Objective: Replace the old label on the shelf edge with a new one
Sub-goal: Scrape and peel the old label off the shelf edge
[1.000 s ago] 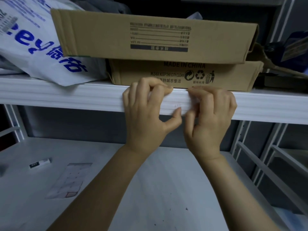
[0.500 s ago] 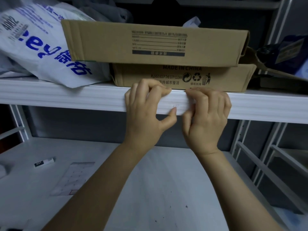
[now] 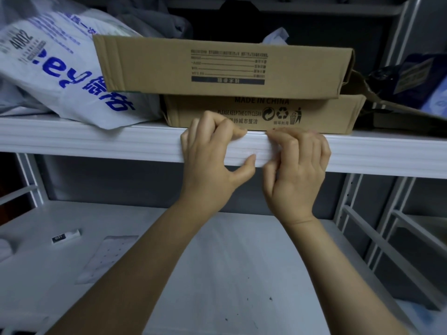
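Looking up: two stacked cardboard boxes (image 3: 217, 66) and a white bag (image 3: 60, 76) w/ blue print sit on top, nothing blocking the hands. Below, the pale lower shelf (image 3: 217, 262) carries a sheet (image 3: 106, 257) and a small white stick (image 3: 66, 236); dim storage rack. Faint label (image 3: 260, 151) on the shelf edge (image 3: 96, 143), btwn both hands. L hand (image 3: 210, 160) clamps the edge, fingertips on top, thumb under. R hand (image 3: 297, 170) has its fingers curled at the label's right end; actual grip, can't tell.

I'm seeing the label (image 3: 260, 153) lying flat on the front of the shelf edge (image 3: 96, 143), about midway along it. It's showing as a pale, nearly see-through strip, hard to tell from the white ribbed face. My left hand (image 3: 210, 160) and right hand (image 3: 297, 170) are covering its ends.
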